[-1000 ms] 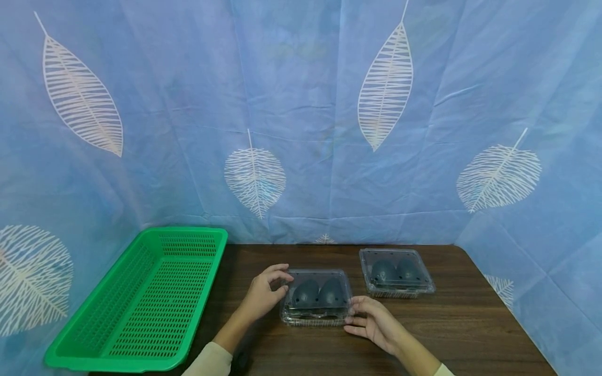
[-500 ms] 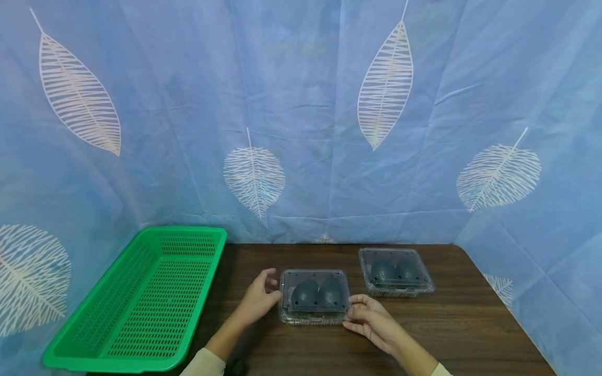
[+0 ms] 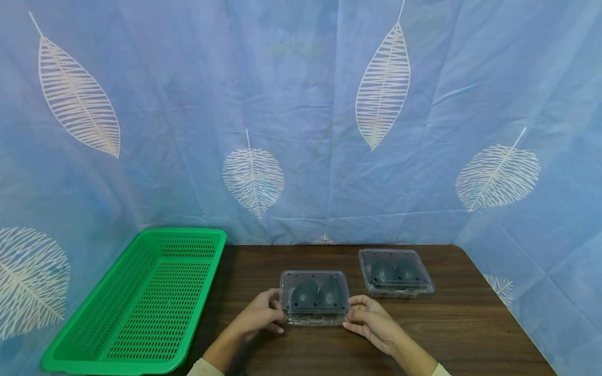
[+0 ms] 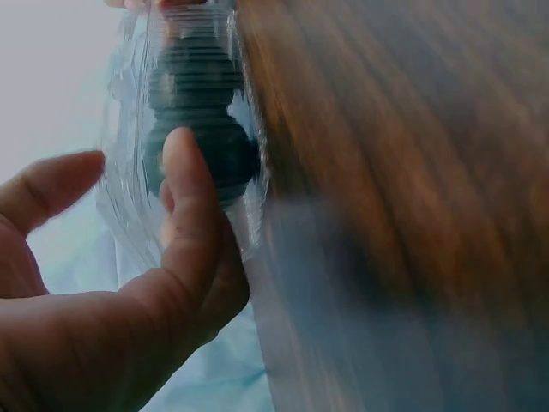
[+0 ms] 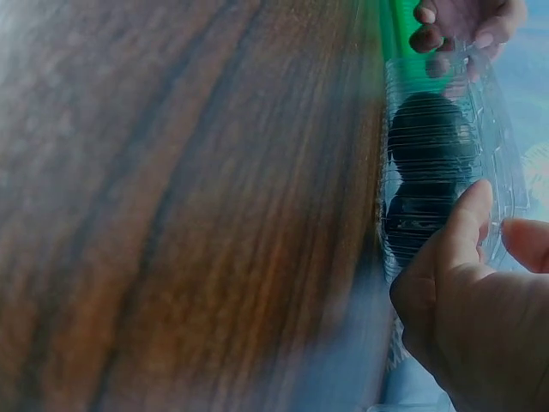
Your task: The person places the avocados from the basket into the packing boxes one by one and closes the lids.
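A clear plastic clamshell box (image 3: 314, 318) lies on the table in front of me, its lid down over two dark green, egg-shaped fruits (image 3: 330, 293). My left hand (image 3: 257, 315) is at the box's near left corner; in the left wrist view its thumb comes to the rim while a finger (image 4: 190, 189) lies along the side wall. At the near right corner, my right hand (image 3: 373, 325) holds the edge between thumb and fingers (image 5: 470, 219). Both fruits also show through the ribbed wall in the right wrist view.
A second clear clamshell box (image 3: 397, 287) with two similar dark fruits stands farther back on the right. On the left sits a green slotted plastic basket (image 3: 199, 308). A blue leaf-patterned cloth (image 3: 310, 172) hangs behind the dark wooden table (image 3: 470, 324).
My left hand has moved from the box's far left corner, backing off a little, down to its near left corner. The right hand has stayed at the right edge, fingers drawn closer.
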Motion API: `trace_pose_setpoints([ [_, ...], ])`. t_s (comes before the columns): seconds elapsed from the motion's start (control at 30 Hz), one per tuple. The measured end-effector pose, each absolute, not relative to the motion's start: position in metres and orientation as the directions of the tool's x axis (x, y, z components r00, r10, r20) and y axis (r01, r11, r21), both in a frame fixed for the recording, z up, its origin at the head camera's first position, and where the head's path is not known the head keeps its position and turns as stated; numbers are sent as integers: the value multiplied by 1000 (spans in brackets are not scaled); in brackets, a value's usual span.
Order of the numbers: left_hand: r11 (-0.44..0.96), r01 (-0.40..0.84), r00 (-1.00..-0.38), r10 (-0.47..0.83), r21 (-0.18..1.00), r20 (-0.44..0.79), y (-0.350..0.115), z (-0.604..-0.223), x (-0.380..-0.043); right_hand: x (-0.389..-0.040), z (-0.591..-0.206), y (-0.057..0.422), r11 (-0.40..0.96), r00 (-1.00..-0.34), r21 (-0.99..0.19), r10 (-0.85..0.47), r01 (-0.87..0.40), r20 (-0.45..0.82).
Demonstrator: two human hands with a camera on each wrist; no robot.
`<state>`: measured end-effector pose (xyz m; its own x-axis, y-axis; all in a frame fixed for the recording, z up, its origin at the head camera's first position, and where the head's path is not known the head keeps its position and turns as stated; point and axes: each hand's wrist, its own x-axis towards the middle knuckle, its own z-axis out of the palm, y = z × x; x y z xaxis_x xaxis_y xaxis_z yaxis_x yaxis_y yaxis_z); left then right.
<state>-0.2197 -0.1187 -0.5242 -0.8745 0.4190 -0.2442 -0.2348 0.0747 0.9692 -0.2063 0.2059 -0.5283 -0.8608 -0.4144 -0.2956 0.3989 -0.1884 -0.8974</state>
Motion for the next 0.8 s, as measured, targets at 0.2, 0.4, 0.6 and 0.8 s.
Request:
trace_pose_setpoints([
  [0.2, -20, -260, -890, 394, 965, -231, -115, -528, -217, -206, -527, 206, -166, -863, -906, -408, 390, -297],
  [0.4, -78, -270, -904, 363, 960, -225, -113, -528, -214, -205, -526, 205, -150, -868, -913, -401, 379, -294],
  [0.6, -123, -247, -920, 342, 961, -193, -113, -529, -215, -206, -527, 205, -140, -868, -917, -402, 374, -293],
  [0.8, -120, -219, -927, 337, 968, -168, -113, -531, -216, -208, -527, 205, -134, -865, -917, -405, 376, -296],
])
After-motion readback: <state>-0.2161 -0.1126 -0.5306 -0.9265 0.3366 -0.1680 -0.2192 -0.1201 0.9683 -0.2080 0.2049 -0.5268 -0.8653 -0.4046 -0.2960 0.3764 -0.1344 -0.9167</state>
